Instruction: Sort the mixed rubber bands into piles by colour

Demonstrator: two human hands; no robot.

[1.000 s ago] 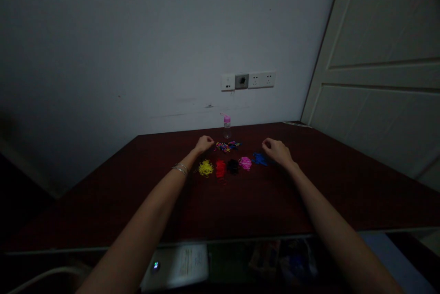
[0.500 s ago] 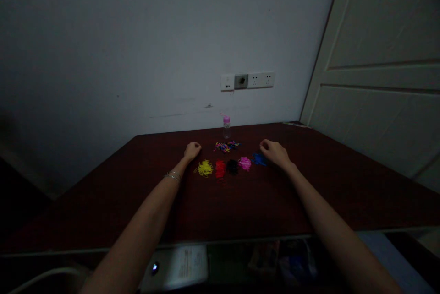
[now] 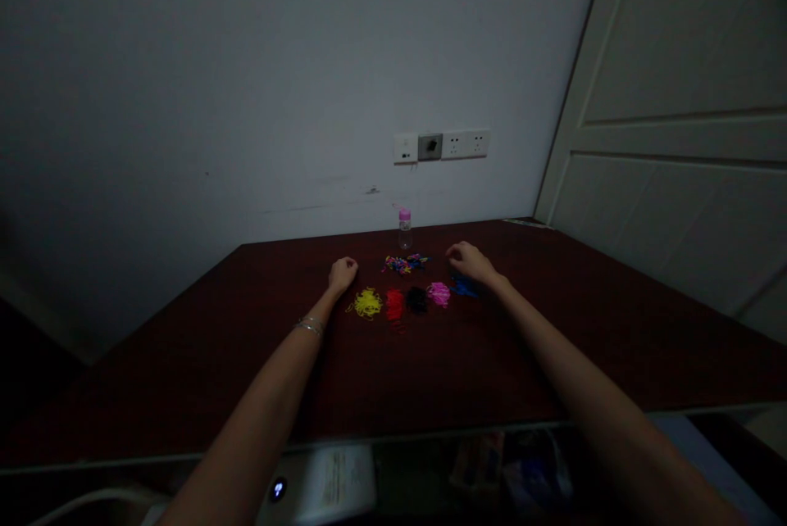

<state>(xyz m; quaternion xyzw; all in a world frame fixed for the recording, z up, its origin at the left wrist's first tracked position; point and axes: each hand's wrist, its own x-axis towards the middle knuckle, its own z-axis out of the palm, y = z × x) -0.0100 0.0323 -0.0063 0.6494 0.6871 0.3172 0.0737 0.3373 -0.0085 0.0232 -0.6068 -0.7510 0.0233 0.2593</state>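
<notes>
My left hand [image 3: 343, 274] rests on the table, its fingers curled closed. Whatever may be inside it is hidden. The yellow pile of small rubber bands [image 3: 367, 304] lies just to its right and nearer to me. My right hand [image 3: 472, 261] hovers between the blue rubber bands [image 3: 464, 287] and the mixed-colour pile [image 3: 403, 265]. Its thumb and forefinger are bent with a small gap, and I see nothing between them. In a row between the hands lie red rubber bands [image 3: 394, 305], black ones [image 3: 416, 299] and pink ones [image 3: 438, 293].
A small clear bottle with a pink cap [image 3: 404, 229] stands behind the mixed pile. The dark red table [image 3: 430, 378] meets the wall, where sockets [image 3: 466, 144] are mounted. A white box-shaped device [image 3: 335, 481] sits below the front edge. At right stands a pale panelled door [image 3: 676, 133].
My right hand has moved left and slightly away from me, from beside the blue pile toward the mixed pile. The left hand stays in place; the view has shifted slightly.
</notes>
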